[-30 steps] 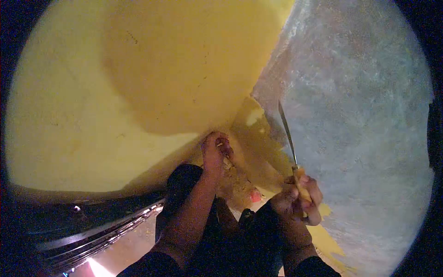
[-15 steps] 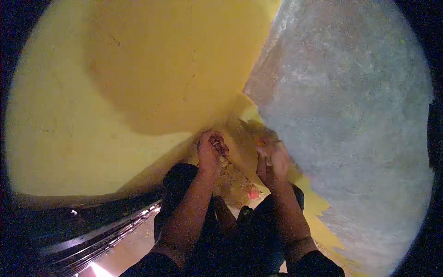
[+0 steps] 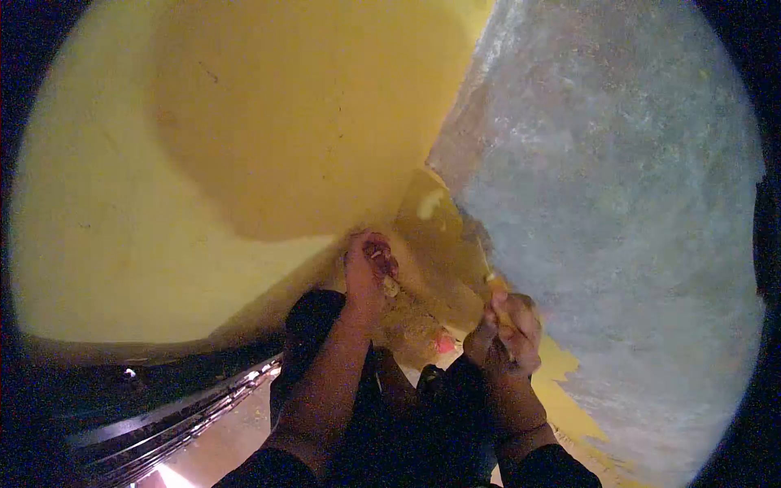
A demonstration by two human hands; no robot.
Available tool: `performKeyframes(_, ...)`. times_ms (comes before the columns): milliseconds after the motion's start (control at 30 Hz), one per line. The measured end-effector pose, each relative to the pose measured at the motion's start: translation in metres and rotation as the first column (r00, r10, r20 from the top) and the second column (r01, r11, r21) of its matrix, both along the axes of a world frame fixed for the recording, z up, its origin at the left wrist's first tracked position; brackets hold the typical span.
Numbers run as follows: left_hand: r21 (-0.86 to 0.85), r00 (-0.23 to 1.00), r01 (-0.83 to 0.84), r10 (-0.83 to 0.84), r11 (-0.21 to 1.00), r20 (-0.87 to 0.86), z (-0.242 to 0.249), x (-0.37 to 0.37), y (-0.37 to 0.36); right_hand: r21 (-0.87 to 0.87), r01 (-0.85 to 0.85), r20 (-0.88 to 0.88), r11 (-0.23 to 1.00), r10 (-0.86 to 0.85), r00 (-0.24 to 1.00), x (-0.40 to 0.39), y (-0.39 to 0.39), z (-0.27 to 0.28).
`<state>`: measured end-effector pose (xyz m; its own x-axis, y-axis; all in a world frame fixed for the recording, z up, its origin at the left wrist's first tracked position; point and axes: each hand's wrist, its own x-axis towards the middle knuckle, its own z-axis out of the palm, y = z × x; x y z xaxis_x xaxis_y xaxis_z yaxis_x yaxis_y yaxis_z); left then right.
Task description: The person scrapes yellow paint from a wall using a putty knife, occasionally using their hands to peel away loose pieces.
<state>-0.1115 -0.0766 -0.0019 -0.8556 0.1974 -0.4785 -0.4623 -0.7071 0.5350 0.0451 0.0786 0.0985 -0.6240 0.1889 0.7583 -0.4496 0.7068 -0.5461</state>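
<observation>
My right hand (image 3: 512, 329) is closed around the orange handle of a thin-shafted tool (image 3: 498, 289) that looks like a screwdriver. Its narrow tip points up and away, close to the edge of the grey-blue painted wall (image 3: 602, 203). My left hand (image 3: 366, 272) is curled near the corner, low against the yellow wall (image 3: 268, 114). Small pale bits show at its fingers, but what it grips is too dim to make out.
Yellow and grey-blue surfaces meet at a corner ahead of me. A small red-pink object (image 3: 444, 343) lies on the brown floor between my arms. At lower left run dark and shiny metal rails (image 3: 175, 423). My dark-clothed knees are close below my hands.
My right hand has drawn back toward me and slightly right, and the orange-handled tool now shows clearly in it. My left hand has barely moved.
</observation>
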Motion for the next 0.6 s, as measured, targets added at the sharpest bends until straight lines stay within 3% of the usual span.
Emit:
performKeyframes(33, -0.006, 0.999, 0.009, -0.009, 1.000, -0.045, 0.004, 0.002, -0.001, -0.003, 0.006, 0.006, 1.000, -0.006, 1.000, -0.009, 0.003, -0.008)
performKeyframes(100, -0.009, 0.995, 0.031, -0.031, 0.999, -0.096, -0.004, 0.003, 0.003, 0.364, 0.253, 0.333, 0.896, -0.380, 0.863, -0.043, 0.012, -0.029)
performKeyframes(133, 0.012, 0.994, 0.049, -0.047, 0.999, -0.097, -0.024, -0.001, 0.006, 0.364, 0.262, 0.329, 0.894, -0.386, 0.862, -0.043, 0.016, -0.033)
performKeyframes(200, 0.029, 0.993, 0.069, -0.066, 0.997, -0.103, -0.018, -0.002, 0.007, 0.458, 0.104, 0.180, 0.883, -0.206, 0.962, -0.046, 0.018, -0.029)
performKeyframes(233, 0.022, 0.998, 0.034, -0.033, 0.999, -0.045, -0.015, -0.002, 0.007, 0.458, 0.103, 0.174, 0.883, -0.202, 0.964, -0.039, 0.016, -0.023)
performKeyframes(267, 0.013, 1.000, -0.006, 0.006, 1.000, 0.017, -0.006, -0.001, 0.006, 0.387, 0.127, 0.048, 0.913, -0.157, 0.986, -0.024, 0.004, 0.003)
performKeyframes(300, 0.015, 1.000, -0.013, 0.013, 1.000, 0.018, -0.003, 0.000, 0.003, 0.311, 0.140, -0.079, 0.940, -0.121, 0.989, -0.016, -0.005, 0.017)
performKeyframes(333, -0.008, 0.999, 0.026, -0.027, 1.000, -0.026, -0.002, 0.000, 0.000, 0.311, 0.137, -0.075, 0.941, -0.119, 0.990, -0.019, -0.007, 0.015)
performKeyframes(433, -0.048, 0.997, 0.056, -0.058, 0.997, -0.053, -0.003, 0.004, 0.005, 0.417, 0.214, 0.121, 0.883, -0.288, 0.950, -0.038, -0.006, 0.015)
performKeyframes(467, -0.059, 0.998, 0.031, -0.034, 0.998, -0.047, -0.004, 0.003, 0.008, 0.415, 0.224, 0.118, 0.882, -0.296, 0.948, -0.046, 0.005, -0.003)
performKeyframes(500, -0.060, 0.998, 0.036, -0.039, 0.998, -0.050, -0.015, 0.002, 0.014, 0.402, 0.113, 0.220, 0.908, -0.216, 0.951, -0.055, 0.022, -0.036)
performKeyframes(533, -0.237, 0.963, 0.077, -0.133, 0.969, -0.233, -0.034, 0.000, 0.020, 0.377, 0.000, 0.320, 0.926, -0.130, 0.938, -0.056, 0.028, -0.054)
performKeyframes(567, -0.408, 0.887, 0.075, -0.248, 0.910, -0.390, -0.043, 0.002, 0.023, 0.376, -0.001, 0.319, 0.927, -0.129, 0.939, -0.051, 0.021, -0.046)
performKeyframes(600, -0.407, 0.886, 0.063, -0.239, 0.911, -0.398, -0.030, 0.008, 0.023, 0.149, 0.044, 0.415, 0.988, -0.103, 0.904, -0.046, 0.010, -0.031)
